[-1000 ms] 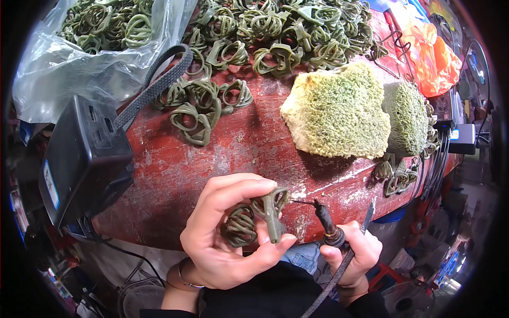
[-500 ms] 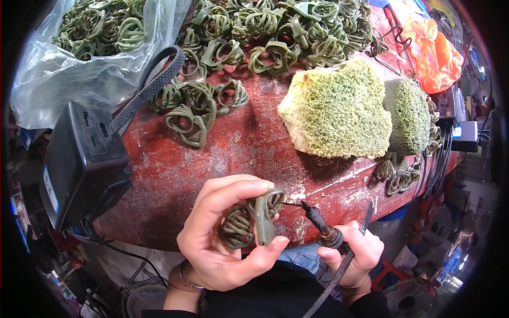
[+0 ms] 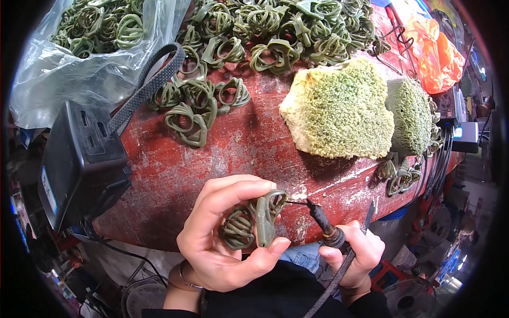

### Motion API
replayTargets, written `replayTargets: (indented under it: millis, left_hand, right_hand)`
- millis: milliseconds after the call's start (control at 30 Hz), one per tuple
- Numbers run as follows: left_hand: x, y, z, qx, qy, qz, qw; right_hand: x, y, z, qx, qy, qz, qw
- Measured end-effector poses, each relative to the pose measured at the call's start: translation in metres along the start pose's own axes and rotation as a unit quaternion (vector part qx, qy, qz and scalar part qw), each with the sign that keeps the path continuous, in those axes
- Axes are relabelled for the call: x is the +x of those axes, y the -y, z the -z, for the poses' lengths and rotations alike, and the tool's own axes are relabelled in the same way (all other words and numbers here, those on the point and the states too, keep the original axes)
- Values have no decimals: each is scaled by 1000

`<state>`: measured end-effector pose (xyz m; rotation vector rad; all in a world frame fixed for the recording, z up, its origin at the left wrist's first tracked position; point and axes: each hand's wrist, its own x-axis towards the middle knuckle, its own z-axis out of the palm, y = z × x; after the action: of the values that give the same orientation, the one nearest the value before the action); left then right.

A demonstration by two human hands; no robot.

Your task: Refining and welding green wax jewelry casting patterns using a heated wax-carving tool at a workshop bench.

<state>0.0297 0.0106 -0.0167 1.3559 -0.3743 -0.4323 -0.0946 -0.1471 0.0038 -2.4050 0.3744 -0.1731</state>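
Note:
Between the thumb and fingertips of my left hand [image 3: 222,238] is a green wax ring [image 3: 264,220], its loop facing right. A second green piece with several thin bands [image 3: 237,229] sits against the palm, held by the same hand. My right hand [image 3: 358,252] grips a dark pen-like hot tool [image 3: 321,220] with a braided cord [image 3: 335,281]. The tool's thin needle tip reaches the ring's right edge; whether it touches is too fine to tell. A slim pointed metal blade [image 3: 368,217] sticks up from the right hand's fingers.
Green wax rings [image 3: 265,24] heap at the back of the red worn table [image 3: 159,175], with more in a clear plastic bag [image 3: 58,79]. A rough green foam-like block [image 3: 344,108] and another block [image 3: 408,116] stand right. A black strapped box [image 3: 82,164] is at left; an orange bag [image 3: 437,53] at far right.
The hot tool has shifted very slightly to the right, its tip still by the ring. My left hand keeps almost the same place and hold.

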Motion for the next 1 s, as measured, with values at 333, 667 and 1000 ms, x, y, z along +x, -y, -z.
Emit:
replayTargets:
  millis: [333,667,1000]
  left_hand:
    - [0,0,-1,4,-4,-6,1000]
    - [1,0,-1,17,-3,-18,1000]
    - [2,1,-1,14,-2,-31,999]
  right_hand:
    - [0,0,0,23,-1,-2,1000]
    - [2,1,0,20,2,3,1000]
    - [2,0,1,28,6,2,1000]
